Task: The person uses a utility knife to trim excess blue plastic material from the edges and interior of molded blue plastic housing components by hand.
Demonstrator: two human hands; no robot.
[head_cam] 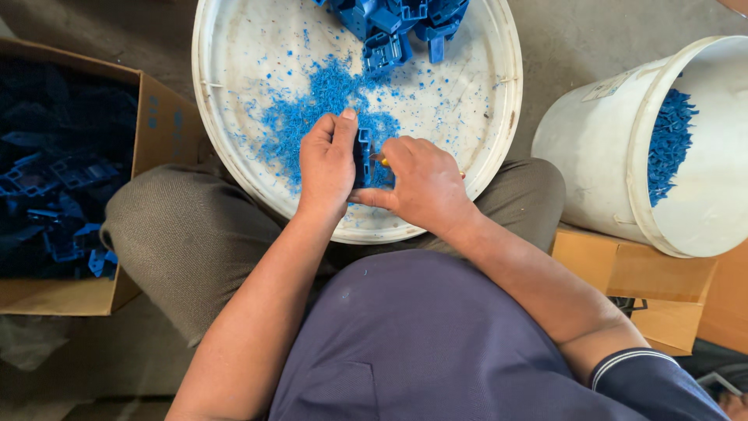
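The left hand (327,164) is gripping a blue part (364,156), fingers curled over its left side and the thumb pointing up toward the far rim of the tray (234,156). The right hand (421,183) is closing on the same part from the right, its thumb lying under the left palm. A small yellow thing (384,162) is showing between the right fingers; what it is cannot be told. Both hands are resting at the near edge of the tray, which is lying across the person's lap (195,226).

Blue shavings (312,109) are spreading over the tray's middle, just beyond the hands and touching them. A pile of blue parts (397,27) is sitting at the tray's far edge, well apart from the hands.

To the person's left, a cardboard box (160,125) is holding dark blue parts (54,179), its near wall standing just beside the tray's left rim. To the right, a white bucket (600,140) is lying tilted with its mouth turned away from the tray, with blue scraps (670,140) inside against its upper wall. The bucket is resting on another box (639,273) near the right forearm.
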